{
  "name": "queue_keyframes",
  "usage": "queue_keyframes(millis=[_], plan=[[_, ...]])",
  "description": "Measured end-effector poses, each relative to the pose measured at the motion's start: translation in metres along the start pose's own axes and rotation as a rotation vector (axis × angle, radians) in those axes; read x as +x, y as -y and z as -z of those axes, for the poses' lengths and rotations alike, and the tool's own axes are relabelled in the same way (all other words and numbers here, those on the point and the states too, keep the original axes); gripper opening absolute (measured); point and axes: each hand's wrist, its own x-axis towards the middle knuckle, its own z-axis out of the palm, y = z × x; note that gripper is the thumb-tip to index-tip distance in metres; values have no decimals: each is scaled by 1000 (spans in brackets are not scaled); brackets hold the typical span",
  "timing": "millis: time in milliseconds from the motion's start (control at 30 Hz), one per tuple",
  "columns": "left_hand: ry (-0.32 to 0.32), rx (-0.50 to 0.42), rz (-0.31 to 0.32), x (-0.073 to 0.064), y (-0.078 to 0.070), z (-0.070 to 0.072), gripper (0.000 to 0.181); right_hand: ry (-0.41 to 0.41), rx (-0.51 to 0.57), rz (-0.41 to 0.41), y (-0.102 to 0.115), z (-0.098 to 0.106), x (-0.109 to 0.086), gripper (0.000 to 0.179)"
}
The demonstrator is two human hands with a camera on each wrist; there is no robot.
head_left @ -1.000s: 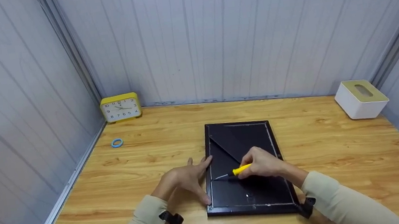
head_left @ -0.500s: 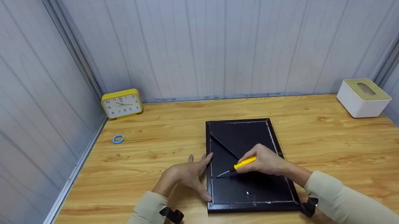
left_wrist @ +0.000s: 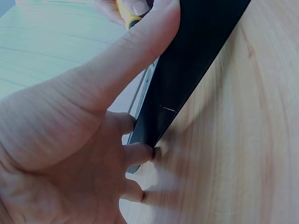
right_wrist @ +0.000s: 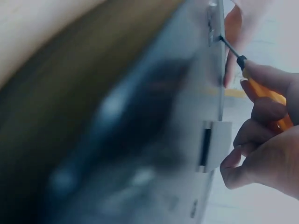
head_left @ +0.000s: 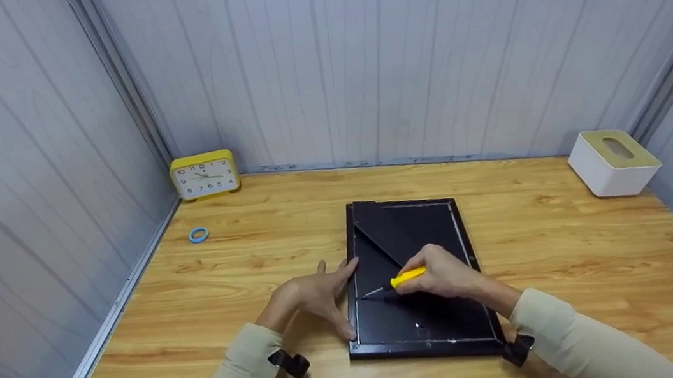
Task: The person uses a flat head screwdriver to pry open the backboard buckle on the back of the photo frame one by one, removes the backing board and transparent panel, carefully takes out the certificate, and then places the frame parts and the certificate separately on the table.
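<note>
A black picture frame (head_left: pixel 393 333) lies back side up on the wooden table. A dark support leg (head_left: pixel 384 234) slants across its back, its top end reaching the frame's far edge. My right hand (head_left: pixel 444 272) grips a screwdriver (head_left: pixel 409 276) by its yellow handle. Its metal tip touches the back near the left inner edge, also visible in the right wrist view. With fingers spread, my left hand (head_left: pixel 319 297) presses against the frame's left side. In the left wrist view, the left thumb (left_wrist: pixel 135 51) lies over the border while other fingertips touch its outer side.
A yellow alarm clock (head_left: pixel 205 175) stands at the back left, with a blue ring (head_left: pixel 198 235) in front of it. A white tissue box (head_left: pixel 614 162) sits at the back right. Panel walls (head_left: pixel 322 69) enclose the table's back and sides.
The screwdriver tip has moved slightly in from the left edge and then back toward it. The support leg's far end now stands out past the frame's top edge. The left hand keeps its place.
</note>
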Motion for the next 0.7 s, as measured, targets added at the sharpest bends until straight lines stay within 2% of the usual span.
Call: queue_keyframes(millis=[133,233,500,700], plan=[[5,-8,-7,1,0,0,143,1,-66,97,7,1,0,16],[7,-14,-12,1,1,1,142,7,-97,122,9,1,-1,16],[5,-20,-25,2,2,0,142,0,-26,-26,14,-9,-4,14],[8,-13,-19,0,3,0,142,-10,-23,-33,12,-14,-1,17]])
